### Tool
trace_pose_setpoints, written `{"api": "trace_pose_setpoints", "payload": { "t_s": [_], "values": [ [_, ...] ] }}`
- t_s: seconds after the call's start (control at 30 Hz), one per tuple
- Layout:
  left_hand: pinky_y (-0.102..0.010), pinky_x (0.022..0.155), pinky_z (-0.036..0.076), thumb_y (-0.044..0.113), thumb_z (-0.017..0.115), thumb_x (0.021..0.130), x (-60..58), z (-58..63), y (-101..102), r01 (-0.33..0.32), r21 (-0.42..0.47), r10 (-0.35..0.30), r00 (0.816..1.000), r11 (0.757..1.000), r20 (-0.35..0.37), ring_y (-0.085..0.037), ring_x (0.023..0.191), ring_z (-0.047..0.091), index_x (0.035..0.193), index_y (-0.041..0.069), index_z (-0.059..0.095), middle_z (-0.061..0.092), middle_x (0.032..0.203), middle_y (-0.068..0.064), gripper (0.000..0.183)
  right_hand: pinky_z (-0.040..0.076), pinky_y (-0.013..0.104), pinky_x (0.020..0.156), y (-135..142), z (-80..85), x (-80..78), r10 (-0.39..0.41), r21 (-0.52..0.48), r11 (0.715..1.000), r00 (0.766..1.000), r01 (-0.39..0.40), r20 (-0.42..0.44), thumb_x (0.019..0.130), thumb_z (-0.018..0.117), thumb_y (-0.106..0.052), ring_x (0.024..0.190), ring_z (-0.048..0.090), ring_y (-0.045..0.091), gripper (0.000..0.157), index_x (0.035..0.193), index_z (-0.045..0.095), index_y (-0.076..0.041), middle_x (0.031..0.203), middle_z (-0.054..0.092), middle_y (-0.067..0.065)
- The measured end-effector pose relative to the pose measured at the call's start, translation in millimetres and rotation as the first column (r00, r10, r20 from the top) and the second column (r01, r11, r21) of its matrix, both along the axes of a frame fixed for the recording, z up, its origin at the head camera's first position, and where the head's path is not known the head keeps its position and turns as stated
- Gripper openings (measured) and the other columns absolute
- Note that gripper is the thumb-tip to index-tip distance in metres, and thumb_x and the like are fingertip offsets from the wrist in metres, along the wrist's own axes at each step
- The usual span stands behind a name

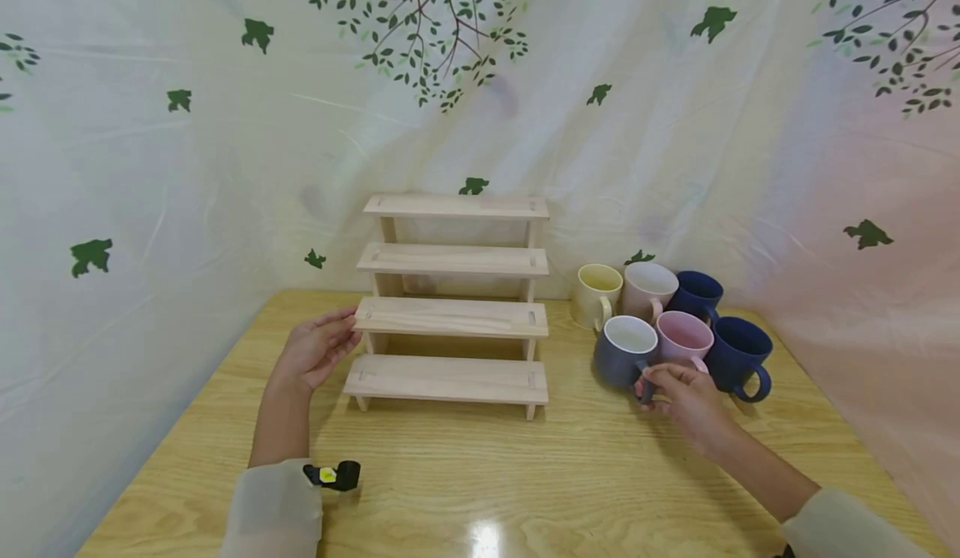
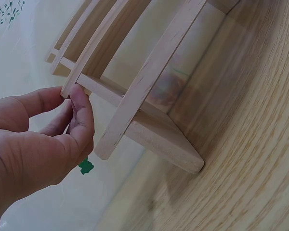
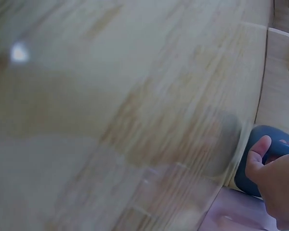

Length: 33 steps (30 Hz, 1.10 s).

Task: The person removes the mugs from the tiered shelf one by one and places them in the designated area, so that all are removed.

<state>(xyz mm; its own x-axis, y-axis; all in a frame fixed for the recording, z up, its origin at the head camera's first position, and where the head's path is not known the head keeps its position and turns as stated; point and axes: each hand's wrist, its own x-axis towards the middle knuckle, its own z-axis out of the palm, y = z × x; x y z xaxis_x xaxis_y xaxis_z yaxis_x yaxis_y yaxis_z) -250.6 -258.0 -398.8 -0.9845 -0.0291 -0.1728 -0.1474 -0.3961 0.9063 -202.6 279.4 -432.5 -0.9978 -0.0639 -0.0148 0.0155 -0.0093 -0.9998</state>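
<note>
A pale wooden stepped shelf with several tiers stands at the middle of the table. My left hand pinches the left end of one of its lower tiers between thumb and fingers; the left wrist view shows this hand on the board's end. At the right, my right hand grips the handle of a grey-blue mug with a white inside. The right wrist view has the same mug at its edge, the thumb over the handle. Whether the mug touches the table is hard to tell.
Close around the grey-blue mug stand a yellow mug, a pale pink-white mug, a pink mug and two dark blue mugs, one at the back and one in front. A leaf-printed curtain hangs behind the wooden table.
</note>
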Motion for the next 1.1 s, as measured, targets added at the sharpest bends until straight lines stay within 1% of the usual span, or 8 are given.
{"api": "trace_pose_setpoints", "payload": {
  "t_s": [0.13, 0.37, 0.6, 0.67, 0.73, 0.83, 0.93, 1.1],
  "values": [
    [-0.024, 0.087, 0.060, 0.001, 0.063, 0.101, 0.7, 0.8, 0.6, 0.002, 0.004, -0.001, 1.000, 1.000, 0.000, -0.013, 0.091, 0.068, 0.117, 0.003, 0.074, 0.070, 0.106, -0.005, 0.020, 0.063, 0.031, 0.074, -0.4, -1.9, 0.6, -0.008, 0.005, 1.000, 1.000, 0.008, 0.008, 0.106, 0.055, -0.009, 0.082, 0.066, 0.015, 0.020, 0.098, 0.066, 0.006, 0.086, 0.068, 0.004],
    [-0.024, 0.087, 0.060, 0.000, 0.061, 0.102, -0.4, 2.1, 0.8, 0.004, 0.007, -0.004, 1.000, 1.000, -0.003, -0.013, 0.091, 0.068, 0.118, 0.002, 0.073, 0.070, 0.105, -0.005, 0.021, 0.064, 0.032, 0.075, -1.1, -5.4, 1.0, 0.003, -0.011, 1.000, 1.000, -0.003, 0.005, 0.106, 0.054, -0.009, 0.084, 0.066, 0.015, 0.020, 0.098, 0.066, 0.006, 0.088, 0.068, 0.005],
    [-0.024, 0.087, 0.060, 0.000, 0.062, 0.101, -0.3, 1.9, 0.9, 0.003, 0.009, -0.003, 1.000, 1.000, 0.003, -0.014, 0.090, 0.068, 0.108, 0.005, 0.076, 0.070, 0.104, -0.005, 0.017, 0.063, 0.032, 0.078, -0.9, -7.9, -1.3, 0.022, -0.053, 0.998, 1.000, -0.021, 0.017, 0.106, 0.054, -0.007, 0.086, 0.067, 0.015, 0.018, 0.099, 0.067, 0.002, 0.090, 0.069, 0.004],
    [-0.024, 0.088, 0.059, 0.000, 0.062, 0.101, 0.1, 1.6, 0.9, 0.014, 0.008, -0.014, 1.000, 1.000, -0.003, -0.014, 0.092, 0.067, 0.109, 0.005, 0.076, 0.070, 0.105, -0.005, 0.017, 0.063, 0.033, 0.079, -0.5, -8.3, -1.4, 0.025, -0.060, 0.998, 0.999, -0.024, 0.024, 0.107, 0.054, -0.008, 0.087, 0.068, 0.015, 0.017, 0.100, 0.067, 0.002, 0.090, 0.069, 0.004],
    [-0.024, 0.087, 0.060, -0.001, 0.063, 0.100, 0.6, 1.7, 1.5, 0.014, 0.004, -0.014, 1.000, 1.000, -0.011, -0.014, 0.092, 0.067, 0.111, 0.005, 0.075, 0.069, 0.105, -0.005, 0.017, 0.063, 0.033, 0.080, 0.1, -8.4, -1.5, 0.022, -0.069, 0.997, 0.999, -0.019, 0.036, 0.106, 0.056, -0.009, 0.088, 0.069, 0.015, 0.017, 0.100, 0.067, 0.002, 0.091, 0.069, 0.005],
    [-0.024, 0.087, 0.060, -0.001, 0.063, 0.100, 1.1, 1.9, 1.5, 0.016, -0.002, -0.016, 1.000, 1.000, -0.017, -0.013, 0.092, 0.068, 0.114, 0.004, 0.074, 0.070, 0.106, -0.005, 0.018, 0.063, 0.033, 0.081, 0.9, -8.2, -1.8, 0.035, -0.074, 0.997, 0.999, -0.032, 0.041, 0.106, 0.057, -0.010, 0.089, 0.069, 0.016, 0.018, 0.102, 0.068, 0.003, 0.092, 0.069, 0.005],
    [-0.024, 0.086, 0.060, -0.001, 0.063, 0.100, 1.5, 2.0, 1.4, 0.003, -0.008, -0.003, 1.000, 1.000, -0.017, -0.013, 0.091, 0.068, 0.114, 0.004, 0.074, 0.070, 0.104, -0.005, 0.018, 0.063, 0.033, 0.081, 0.9, -8.2, -2.3, 0.050, -0.081, 0.996, 0.998, -0.047, 0.039, 0.106, 0.057, -0.011, 0.089, 0.069, 0.016, 0.018, 0.102, 0.068, 0.002, 0.092, 0.070, 0.005],
    [-0.024, 0.086, 0.060, -0.001, 0.061, 0.101, 1.5, 0.9, -0.1, 0.006, 0.001, -0.006, 1.000, 1.000, -0.020, -0.013, 0.091, 0.068, 0.111, 0.005, 0.075, 0.070, 0.105, -0.005, 0.018, 0.063, 0.033, 0.081, -0.4, -9.6, -3.4, 0.064, -0.102, 0.993, 0.997, -0.060, 0.037, 0.106, 0.058, -0.009, 0.088, 0.069, 0.015, 0.016, 0.100, 0.070, 0.001, 0.092, 0.071, 0.004]
  ]
}}
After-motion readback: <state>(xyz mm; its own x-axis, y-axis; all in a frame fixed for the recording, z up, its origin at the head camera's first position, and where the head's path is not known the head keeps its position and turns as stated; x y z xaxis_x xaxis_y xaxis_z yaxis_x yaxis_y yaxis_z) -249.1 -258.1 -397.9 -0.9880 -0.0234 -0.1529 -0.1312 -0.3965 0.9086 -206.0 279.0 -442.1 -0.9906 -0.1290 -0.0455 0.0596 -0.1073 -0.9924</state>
